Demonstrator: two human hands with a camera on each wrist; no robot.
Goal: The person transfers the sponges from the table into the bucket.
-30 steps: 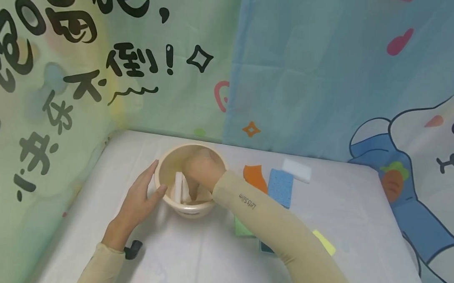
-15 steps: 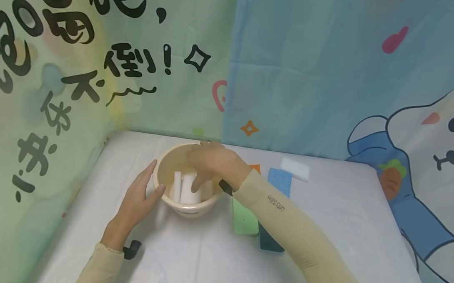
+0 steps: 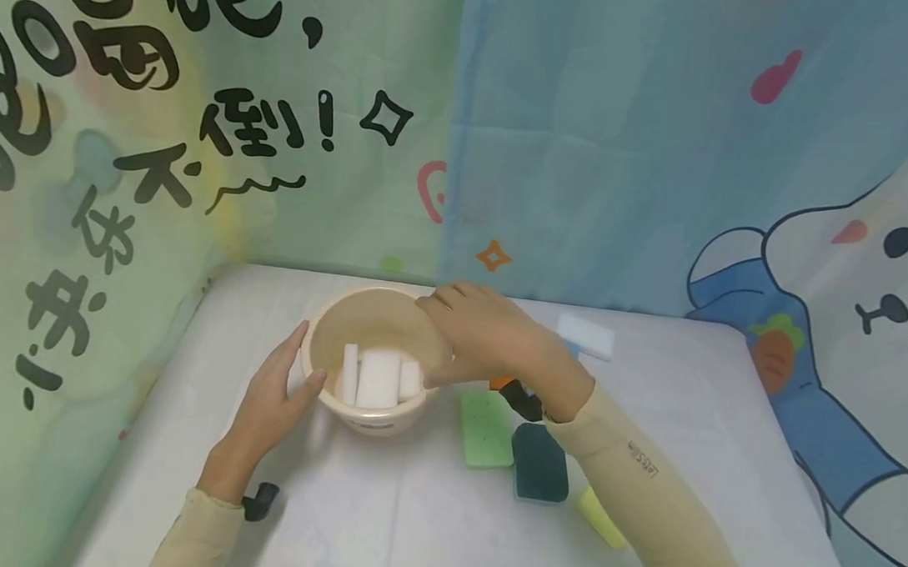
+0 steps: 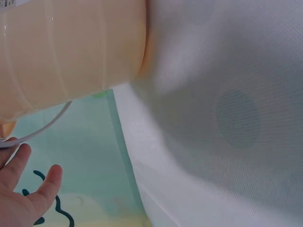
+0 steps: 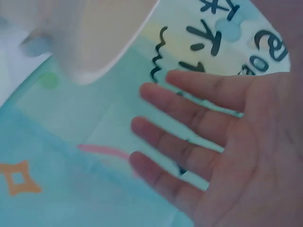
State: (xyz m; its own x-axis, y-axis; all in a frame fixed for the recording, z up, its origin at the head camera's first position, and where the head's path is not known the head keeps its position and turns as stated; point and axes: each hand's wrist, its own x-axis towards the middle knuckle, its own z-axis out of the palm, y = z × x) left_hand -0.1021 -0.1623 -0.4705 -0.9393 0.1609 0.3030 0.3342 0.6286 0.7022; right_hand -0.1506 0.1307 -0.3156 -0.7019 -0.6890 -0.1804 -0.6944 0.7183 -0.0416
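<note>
A cream plastic bucket [image 3: 348,320] stands upright on the white-covered table in the head view. Inside it, white rectangular blocks [image 3: 380,379] lean side by side near the front wall. My left hand [image 3: 267,415] is at the left side of the bucket, thumb at the rim and the other fingers extended along the outside. In the left wrist view, its fingers are spread beside the bucket's thin wire handle [image 4: 45,126]. By the right rim is my right hand [image 3: 490,335], holding nothing. The right wrist view shows its fingers [image 5: 161,135] straight and spread, apart from the bucket.
Right of the bucket lie a green sponge [image 3: 486,431], a dark teal sponge [image 3: 541,463] and a yellow piece [image 3: 600,518]. Farther back are a white block [image 3: 587,336] and an orange piece [image 3: 499,383], partly hidden by my right arm. A printed curtain [image 3: 578,179] hangs behind the table.
My right hand has risen out of the bucket and moved right to its rim, uncovering the white blocks inside. The left hand stays at the left rim.
</note>
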